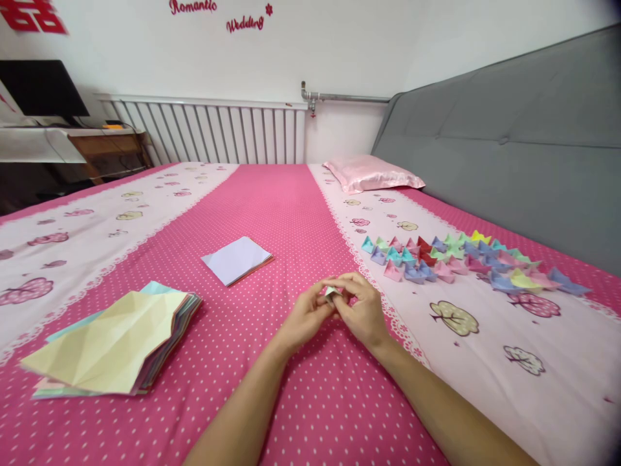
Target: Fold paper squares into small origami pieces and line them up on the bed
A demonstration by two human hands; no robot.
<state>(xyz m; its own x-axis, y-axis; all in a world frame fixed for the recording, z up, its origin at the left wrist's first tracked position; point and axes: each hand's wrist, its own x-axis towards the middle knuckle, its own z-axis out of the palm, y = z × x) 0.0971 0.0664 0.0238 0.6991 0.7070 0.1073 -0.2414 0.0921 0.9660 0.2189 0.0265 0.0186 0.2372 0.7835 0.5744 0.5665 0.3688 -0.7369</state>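
Between the fingertips of both hands is a small folded piece of pale paper (332, 292), mostly covered by the fingers. My left hand (309, 312) grips it from the left, fingers curled. From the other side my right hand (359, 307) pinches it, its index finger reaching over the top. To the right, several rows of small folded paper boats (456, 259) in many colours sit on the bed. A small stack of square paper (237, 257), lilac on top, lies ahead and left of my hands.
At the left lies a thick pile of larger creased sheets (111, 336), cream on top. A pink pillow (371, 173) rests near the grey headboard (514, 129). A white radiator (208, 129) lines the far wall, and a monitor (41, 89) stands on a desk.
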